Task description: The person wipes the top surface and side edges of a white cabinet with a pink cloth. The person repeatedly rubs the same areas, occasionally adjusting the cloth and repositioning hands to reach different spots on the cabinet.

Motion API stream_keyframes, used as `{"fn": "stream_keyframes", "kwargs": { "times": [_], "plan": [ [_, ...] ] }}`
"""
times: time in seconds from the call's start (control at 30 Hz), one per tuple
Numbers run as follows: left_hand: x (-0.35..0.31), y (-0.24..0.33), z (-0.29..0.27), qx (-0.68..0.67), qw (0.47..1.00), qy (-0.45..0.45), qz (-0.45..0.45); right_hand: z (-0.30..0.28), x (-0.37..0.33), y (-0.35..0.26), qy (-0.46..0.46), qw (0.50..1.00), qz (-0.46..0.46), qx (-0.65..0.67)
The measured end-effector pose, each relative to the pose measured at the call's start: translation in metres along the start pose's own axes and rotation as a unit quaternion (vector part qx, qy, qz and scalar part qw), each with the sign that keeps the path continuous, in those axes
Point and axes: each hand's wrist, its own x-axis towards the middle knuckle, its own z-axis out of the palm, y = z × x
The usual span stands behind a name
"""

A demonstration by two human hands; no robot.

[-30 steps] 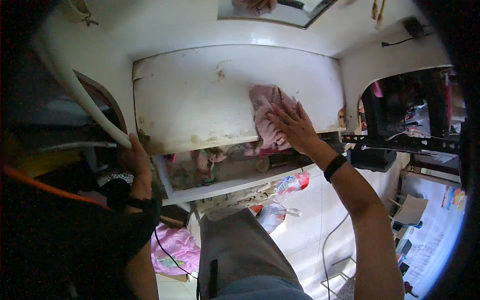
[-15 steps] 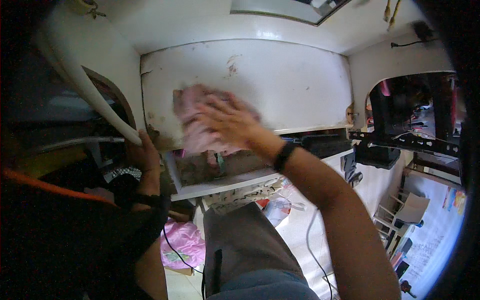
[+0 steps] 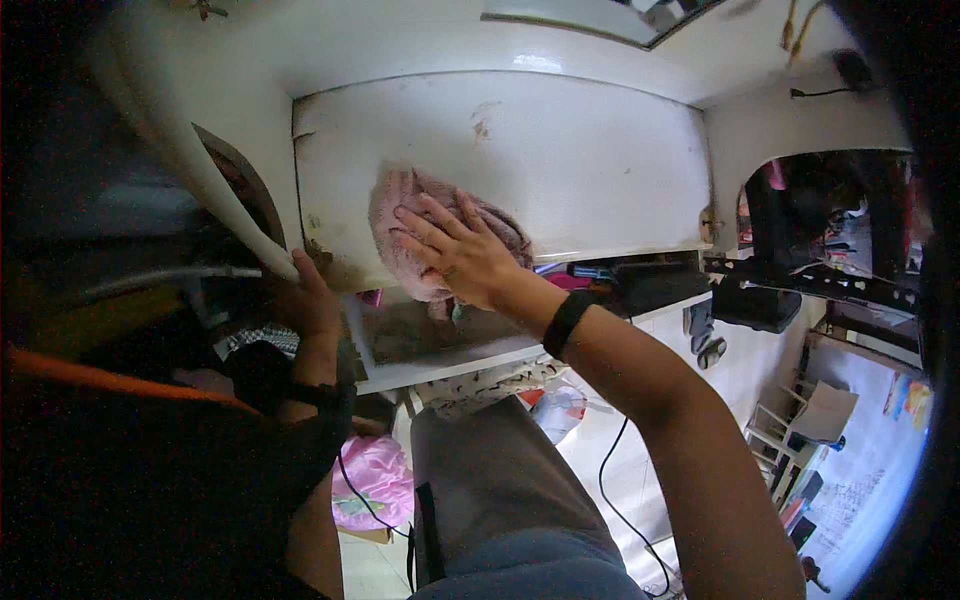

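My right hand lies flat on a crumpled dusty-pink cloth, its fingers spread. It presses the cloth against a white shelf board near its front left edge. Part of the cloth hangs over that edge. Brown stains mark the board beyond the cloth and at its left front corner. At the left, my left hand is closed round the front edge of a white side panel; some of its fingers are hidden in shadow. A dark band circles my right wrist.
Below the board is an open compartment with dark items at its right. A black metal bracket juts out at the right. Near my legs lie a pink plastic bag and a black cable. Cords hang at the upper right.
My right hand and the cloth, blurred by motion before, now show sharply, slightly nearer the board's front edge. The view has shifted a little. My left hand keeps to the panel edge.
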Motion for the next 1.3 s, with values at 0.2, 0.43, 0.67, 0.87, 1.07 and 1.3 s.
{"fn": "stream_keyframes", "kwargs": {
  "times": [0.2, 0.43, 0.67, 0.87, 1.07, 1.3],
  "plan": [
    [0.006, 0.002, -0.005, 0.032, 0.999, 0.006, 0.012, -0.041, -0.032, 0.032, -0.045, 0.999, -0.025, 0.001],
    [0.001, 0.025, -0.015, 0.053, 0.997, 0.005, 0.058, -0.043, -0.141, 0.114, -0.072, 0.986, 0.040, -0.145],
    [0.002, -0.008, -0.010, 0.029, 0.997, -0.061, -0.044, -0.047, -0.069, 0.059, -0.039, 0.999, 0.021, -0.001],
    [0.027, -0.057, 0.003, 0.084, 0.990, -0.015, 0.115, 0.015, 0.064, -0.062, 0.097, 0.994, -0.008, 0.043],
    [0.026, -0.062, -0.004, 0.002, 0.996, -0.063, 0.070, 0.023, 0.019, -0.004, 0.105, 0.993, -0.058, -0.002],
    [0.013, -0.033, -0.003, 0.097, 0.993, -0.042, 0.048, -0.069, -0.154, 0.127, -0.150, 0.975, 0.093, -0.134]
  ]
}}
